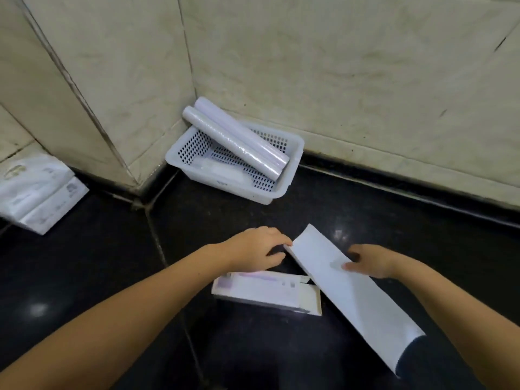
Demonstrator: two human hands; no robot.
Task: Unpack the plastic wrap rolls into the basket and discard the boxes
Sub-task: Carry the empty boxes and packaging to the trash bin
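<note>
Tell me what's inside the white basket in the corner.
Two plastic wrap rolls lie slanted in the basket, upper ends sticking over its rim. A pale flat item lies beneath them; what it is cannot be told.

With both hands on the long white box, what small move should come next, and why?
Probably open the end flap under the left hand while the right hand steadies the long white cardboard box. Two shiny plastic wrap rolls already lie in the white perforated basket.

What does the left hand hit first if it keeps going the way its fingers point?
The white box. The left hand points right, fingertips already at the box's upper-left corner, apparently touching it. The right hand holds the box from the other side. Exact contact is hard to judge from this single view.
</note>
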